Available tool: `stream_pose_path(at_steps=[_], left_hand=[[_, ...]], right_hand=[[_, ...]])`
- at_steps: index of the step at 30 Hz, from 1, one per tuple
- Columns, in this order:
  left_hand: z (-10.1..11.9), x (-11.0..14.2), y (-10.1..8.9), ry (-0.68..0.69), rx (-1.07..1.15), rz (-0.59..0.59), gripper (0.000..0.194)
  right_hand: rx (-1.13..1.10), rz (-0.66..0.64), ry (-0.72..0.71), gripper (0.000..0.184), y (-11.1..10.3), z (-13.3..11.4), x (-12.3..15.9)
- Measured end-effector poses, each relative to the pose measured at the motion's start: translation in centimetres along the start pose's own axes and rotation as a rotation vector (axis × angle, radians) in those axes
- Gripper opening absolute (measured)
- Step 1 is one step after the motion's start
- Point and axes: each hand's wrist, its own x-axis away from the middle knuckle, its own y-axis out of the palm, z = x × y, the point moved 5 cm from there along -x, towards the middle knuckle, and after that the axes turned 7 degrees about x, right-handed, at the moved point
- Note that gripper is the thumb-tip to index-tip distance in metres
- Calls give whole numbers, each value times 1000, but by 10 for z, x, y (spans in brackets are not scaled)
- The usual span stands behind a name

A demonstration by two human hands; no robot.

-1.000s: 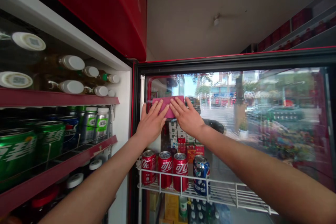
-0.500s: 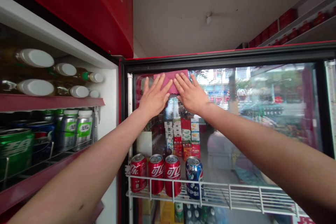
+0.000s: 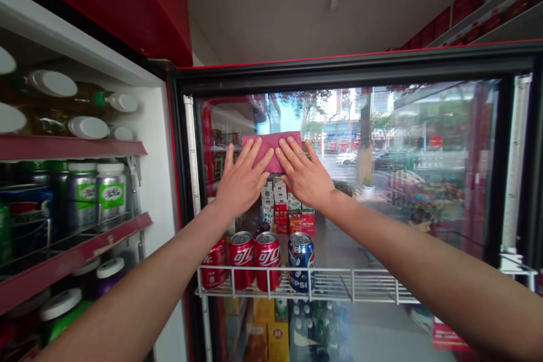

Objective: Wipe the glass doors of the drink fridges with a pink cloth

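Pink cloth (image 3: 271, 150): folded flat, pressed against the glass door (image 3: 424, 181) of the cooler, in the upper left part of the pane, just right of the door's hinge-side frame. Left hand (image 3: 241, 181): fingers spread and extended, palm flat, covering the cloth's lower left portion; not closed around anything. Right hand (image 3: 306, 175): likewise flat with fingers spread, laid on the cloth's lower right portion; index fingers of both hands nearly touching at the cloth's centre. Both forearms extended up from the lower frame corners toward the cloth. Below the cloth, on the door's inner side: white wire rack (image 3: 339, 288) carrying three red cola cans (image 3: 244, 260) in a row and one blue Pepsi can (image 3: 301, 260) just right of them. Further below the rack: bottles and yellow cartons, partly obscured by glare. Through and on the glass, right of the cloth: street scene with trees, buildings and cars; reflection or direct view cannot be told apart. Left of the cloth, past the door frame: open cooler interior with red-edged shelves (image 3: 72, 147); white-capped bottles (image 3: 85, 127) lying on the top shelf, silver-and-green cans (image 3: 110, 189) standing on the shelf beneath. Above the cloth: black door frame with red trim, then plain ceiling.
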Motion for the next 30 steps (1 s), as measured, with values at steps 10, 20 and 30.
stream_pose_path(at_steps=[10, 20, 30], left_hand=[[33, 60, 16, 67, -11, -95, 57], [46, 84, 21, 183, -28, -194, 58], [43, -42, -18, 145, -99, -87, 63]], right_hand=[[-52, -87, -121, 70, 6, -30, 68], [21, -85, -265, 72, 5, -29, 110], [68, -50, 9, 77, -18, 49, 23]])
